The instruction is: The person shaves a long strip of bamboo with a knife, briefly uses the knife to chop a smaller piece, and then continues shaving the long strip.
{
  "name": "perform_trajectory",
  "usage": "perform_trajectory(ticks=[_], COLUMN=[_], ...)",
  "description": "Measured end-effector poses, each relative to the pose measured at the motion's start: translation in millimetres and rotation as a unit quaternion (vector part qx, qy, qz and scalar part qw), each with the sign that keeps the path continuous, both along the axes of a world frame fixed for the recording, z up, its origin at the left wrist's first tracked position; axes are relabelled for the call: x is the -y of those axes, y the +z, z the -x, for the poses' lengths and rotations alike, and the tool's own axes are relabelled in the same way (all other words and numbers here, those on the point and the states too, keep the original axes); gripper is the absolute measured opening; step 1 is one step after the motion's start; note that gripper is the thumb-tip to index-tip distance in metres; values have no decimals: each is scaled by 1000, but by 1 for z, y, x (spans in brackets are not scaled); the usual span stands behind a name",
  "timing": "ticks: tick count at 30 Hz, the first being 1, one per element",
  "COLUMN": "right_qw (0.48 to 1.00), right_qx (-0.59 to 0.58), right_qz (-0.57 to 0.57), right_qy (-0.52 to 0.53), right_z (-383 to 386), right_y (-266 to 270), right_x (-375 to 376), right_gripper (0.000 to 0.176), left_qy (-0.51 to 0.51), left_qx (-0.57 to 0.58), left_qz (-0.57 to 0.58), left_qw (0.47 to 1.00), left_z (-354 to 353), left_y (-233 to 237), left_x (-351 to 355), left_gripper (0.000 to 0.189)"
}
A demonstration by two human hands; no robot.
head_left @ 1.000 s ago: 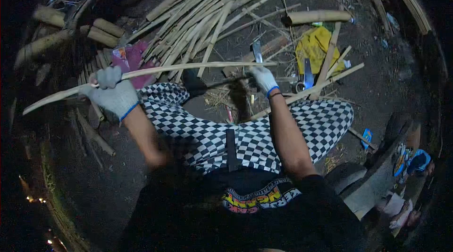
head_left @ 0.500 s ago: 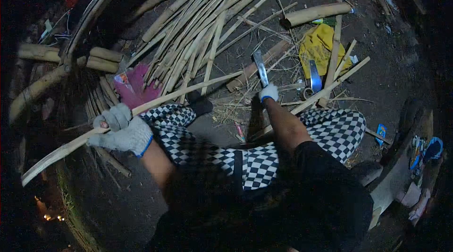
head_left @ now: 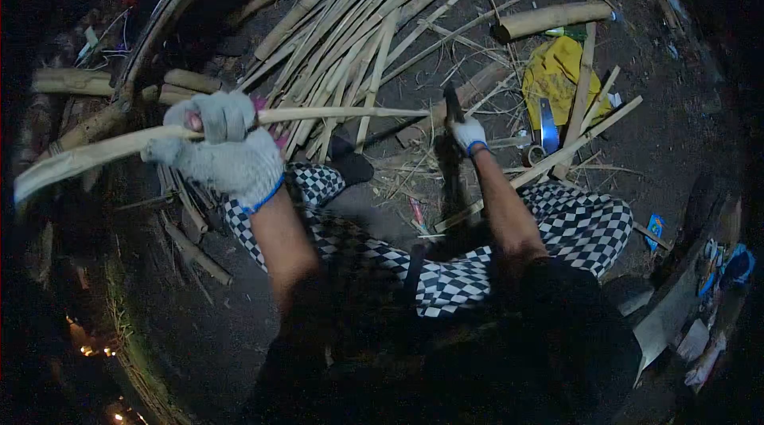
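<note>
In a pale knitted glove, my left hand [head_left: 219,142] is closed around a long split bamboo strip [head_left: 342,112]. The strip runs from the far left across to the middle, its narrow end close by the blade in my right hand. My right hand [head_left: 469,135], also gloved, grips a machete [head_left: 453,103] whose handle is hidden in the fist. The blade points away from me and looks dark and narrow from this angle. Beneath both arms are my legs in checkered trousers [head_left: 585,222], spread apart on the ground.
A heap of split bamboo strips [head_left: 350,51] lies ahead. Right of it are a thick bamboo piece [head_left: 557,19], a yellow cloth [head_left: 549,75], a second shiny blade [head_left: 548,126] and a roll of tape [head_left: 533,156]. Small flames [head_left: 95,351] glow at lower left.
My left hand has risen with the bamboo strip, which now lies flatter across the view. The machete blade has turned from its bright face to a dark, narrow one. The view has shifted slightly.
</note>
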State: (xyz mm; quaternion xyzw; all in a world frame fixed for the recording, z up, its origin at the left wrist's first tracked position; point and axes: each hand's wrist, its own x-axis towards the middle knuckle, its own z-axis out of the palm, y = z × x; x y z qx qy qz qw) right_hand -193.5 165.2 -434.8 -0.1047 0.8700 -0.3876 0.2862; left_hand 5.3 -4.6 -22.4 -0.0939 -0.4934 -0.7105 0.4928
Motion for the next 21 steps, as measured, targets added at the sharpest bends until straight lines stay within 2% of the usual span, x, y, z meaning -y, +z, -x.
perform_trajectory(ticks=[1, 3, 4, 6, 7, 9, 11, 12, 13, 15, 17, 18, 19, 21], right_qw=[1000, 996, 996, 974, 968, 973, 964, 923, 922, 916, 942, 959, 961, 945], right_qx=[-4, -82, -81, -163, -179, -124, -113, -227, -251, -275, -237, -182, -171, -235], right_qz=[-14, 44, 42, 156, 161, 135, 155, 248, 222, 225, 139, 126, 157, 155], right_qy=[-2, 15, 16, 34, 65, 143, 184, 186, 196, 187, 193, 176, 151, 164], right_z=[4, -2, -7, -24, -28, -46, -70, -84, -95, -104, -105, -103, -102, -111], right_y=[7, 73, 99, 141, 154, 207, 255, 246, 248, 241, 204, 180, 172, 186], right_x=[11, 31, 40, 55, 63, 68, 61, 61, 59, 57, 57, 60, 58, 50], right_gripper=[36, 38, 38, 39, 38, 30, 24, 21, 20, 19, 18, 18, 18, 18], left_qy=[5, 27, 9, 7, 11, 65, 59, 130, 202, 205, 359, 143, 142, 399], left_qx=[10, 21, 16, 9, 9, 32, 33, 54, 71, 63, 109, 53, 55, 76], left_qz=[-19, -18, -30, -51, -51, -53, -42, -46, -48, -65, -88, -81, -79, -113], left_qw=[1000, 999, 999, 999, 999, 996, 997, 989, 976, 975, 923, 985, 985, 907], left_z=[8, 20, 22, 28, 32, 38, 38, 37, 36, 32, 36, 16, 16, 18], left_y=[-1, -5, -9, -12, -12, -11, -11, -10, -10, -11, -6, -17, -15, -9], left_x=[4, 18, 28, 41, 42, 40, 44, 43, 38, 35, 15, 40, 31, 5], left_gripper=[51, 51, 51, 51, 51, 51, 49, 52, 54, 54, 55, 56, 56, 46])
